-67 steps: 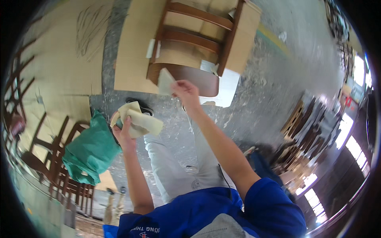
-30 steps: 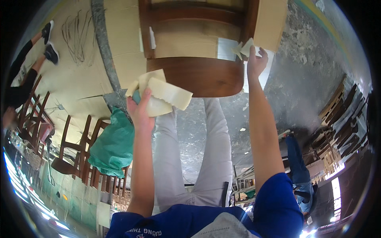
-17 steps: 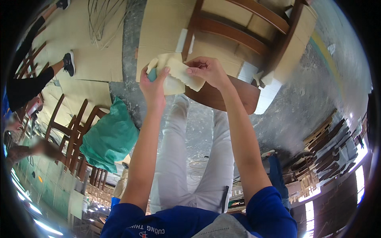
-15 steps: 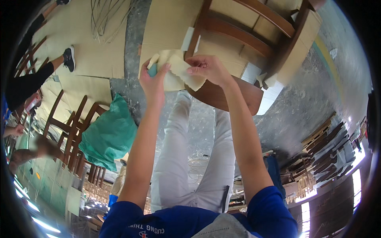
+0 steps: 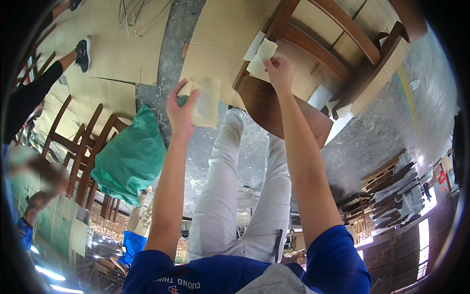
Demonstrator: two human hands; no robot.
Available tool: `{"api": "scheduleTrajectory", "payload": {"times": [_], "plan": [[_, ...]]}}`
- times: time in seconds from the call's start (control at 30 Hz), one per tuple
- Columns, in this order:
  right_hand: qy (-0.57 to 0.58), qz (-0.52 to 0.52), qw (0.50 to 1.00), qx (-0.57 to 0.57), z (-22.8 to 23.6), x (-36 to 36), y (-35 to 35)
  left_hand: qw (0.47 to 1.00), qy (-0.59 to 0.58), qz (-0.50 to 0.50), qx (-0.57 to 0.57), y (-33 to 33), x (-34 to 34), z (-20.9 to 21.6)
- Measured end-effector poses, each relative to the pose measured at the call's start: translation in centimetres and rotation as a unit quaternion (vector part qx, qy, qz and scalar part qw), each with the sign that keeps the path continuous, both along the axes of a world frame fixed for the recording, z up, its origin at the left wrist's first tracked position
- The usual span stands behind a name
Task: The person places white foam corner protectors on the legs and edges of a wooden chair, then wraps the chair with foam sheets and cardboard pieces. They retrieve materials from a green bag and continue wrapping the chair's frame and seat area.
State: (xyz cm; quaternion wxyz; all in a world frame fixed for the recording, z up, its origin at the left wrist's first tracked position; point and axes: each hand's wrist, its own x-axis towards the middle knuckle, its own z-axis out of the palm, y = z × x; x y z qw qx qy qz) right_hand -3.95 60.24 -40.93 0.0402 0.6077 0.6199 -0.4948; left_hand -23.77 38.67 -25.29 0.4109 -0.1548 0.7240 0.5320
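Note:
My left hand (image 5: 181, 110) is closed on a pale yellow sheet (image 5: 205, 105), which looks like sandpaper, and on a small teal piece (image 5: 181, 100) partly hidden by the fingers. To its right, my right hand (image 5: 280, 73) pinches a separate, smaller piece of the same pale sheet (image 5: 261, 60), rough along one edge. This piece is over the frame of a brown wooden chair (image 5: 274, 105) lying on cardboard; I cannot tell whether it touches the wood. The chair's curved seat edge passes beneath my right wrist.
Cardboard (image 5: 210, 44) covers part of the grey concrete floor (image 5: 367, 142). At left, a green cloth bag (image 5: 129, 157) rests against several wooden chairs (image 5: 81, 157). Another person's shoe (image 5: 83, 54) stands on cardboard. Wooden parts (image 5: 396, 191) are stacked at right.
My hands were together at one crumpled sheet. Now they are apart: the right has moved right and away with a separate piece, while the left keeps the larger sheet.

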Motion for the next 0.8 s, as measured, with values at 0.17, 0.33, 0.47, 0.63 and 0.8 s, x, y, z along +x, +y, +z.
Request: {"api": "scheduleTrajectory", "payload": {"times": [0.17,0.33,0.47,0.63,0.8], "plan": [[-0.009,-0.022,0.995,0.101,1.3,-0.9,-0.3,0.973,0.074,-0.217,-0.022,1.9,-0.1,0.4],[0.181,-0.129,0.964,-0.145,7.4,-1.9,-0.5,0.942,0.086,-0.319,0.057,5.8,1.2,1.4],[0.269,-0.088,0.916,-0.283,12.3,-2.7,0.4,0.906,0.102,-0.398,0.101,9.5,2.0,1.7],[0.266,-0.122,0.940,-0.178,12.3,-3.5,5.0,0.914,0.147,-0.371,0.079,13.6,2.8,1.7],[0.209,-0.233,0.946,-0.089,7.0,-5.1,16.3,0.969,0.067,-0.237,-0.012,11.1,2.0,2.0]]}}
